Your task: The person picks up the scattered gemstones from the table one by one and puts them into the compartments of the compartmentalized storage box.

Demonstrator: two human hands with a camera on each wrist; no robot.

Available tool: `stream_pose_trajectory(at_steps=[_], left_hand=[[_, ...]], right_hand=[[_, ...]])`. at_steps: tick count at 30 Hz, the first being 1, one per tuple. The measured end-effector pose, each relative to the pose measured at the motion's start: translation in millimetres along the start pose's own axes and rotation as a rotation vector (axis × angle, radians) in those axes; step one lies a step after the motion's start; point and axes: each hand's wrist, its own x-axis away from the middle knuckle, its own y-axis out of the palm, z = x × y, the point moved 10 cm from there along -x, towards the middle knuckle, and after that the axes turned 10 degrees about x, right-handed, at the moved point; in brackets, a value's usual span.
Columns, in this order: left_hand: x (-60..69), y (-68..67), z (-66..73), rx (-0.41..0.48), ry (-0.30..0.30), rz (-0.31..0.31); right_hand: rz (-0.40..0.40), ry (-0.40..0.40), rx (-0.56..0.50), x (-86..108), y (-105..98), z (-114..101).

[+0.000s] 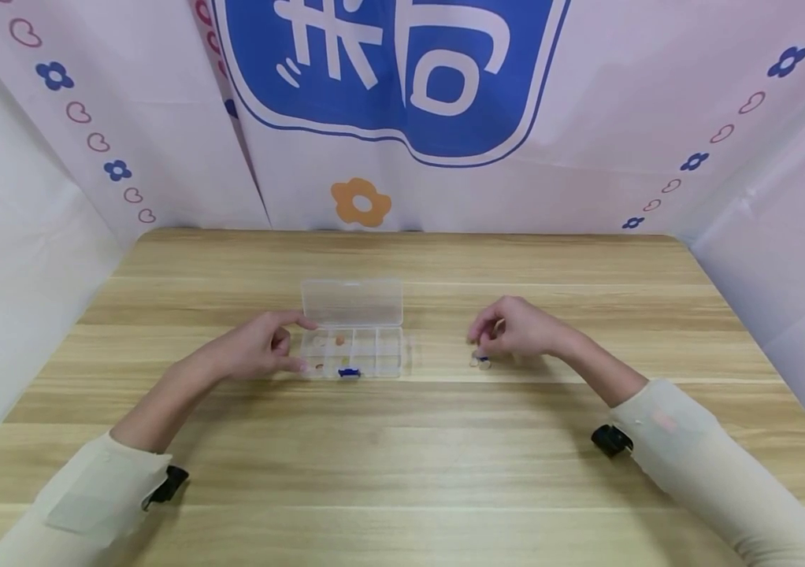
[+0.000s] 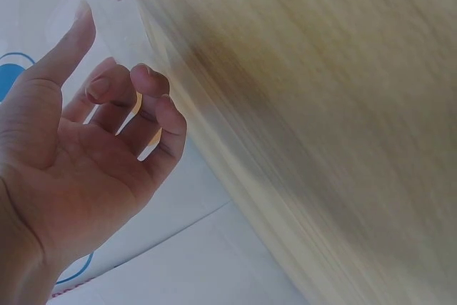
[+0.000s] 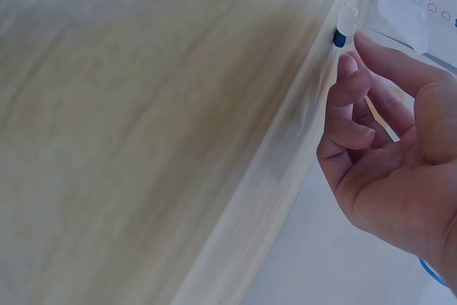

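Left hand [image 1: 257, 346] sits at the left end of a clear plastic compartment box [image 1: 389, 361], thumb and forefinger spread apart at its front and back corners, likely to stop so light a case sliding. Its clear lid [image 1: 353, 303] is tipped back, which leaves the compartments reachable from above; small pieces, one of them an orange bead [image 1: 340, 340], lie in the left-hand ones. Right of the box, the right hand [image 1: 519, 327] reaches down with thumb and forefinger close together at a small blue piece [image 3: 340, 38] and a clear disc [image 3: 347, 21] by the worktop [image 1: 374, 472], a posture suited to tiny items; whether it pinches either, I cannot tell.
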Motion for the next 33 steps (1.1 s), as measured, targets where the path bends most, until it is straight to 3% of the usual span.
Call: stream_pose_trajectory(at_steps=[16, 33], left_hand=[[1.4, 0.4, 2.8, 0.004, 0.018, -0.001], [0.8, 0.6, 4.1, -0.001, 0.030, 0.007]], right_hand=[[-0.030, 0.015, 0.016, 1.2, 3.6, 1.6], [0.021, 0.019, 0.070, -0.3, -2.1, 1.5]])
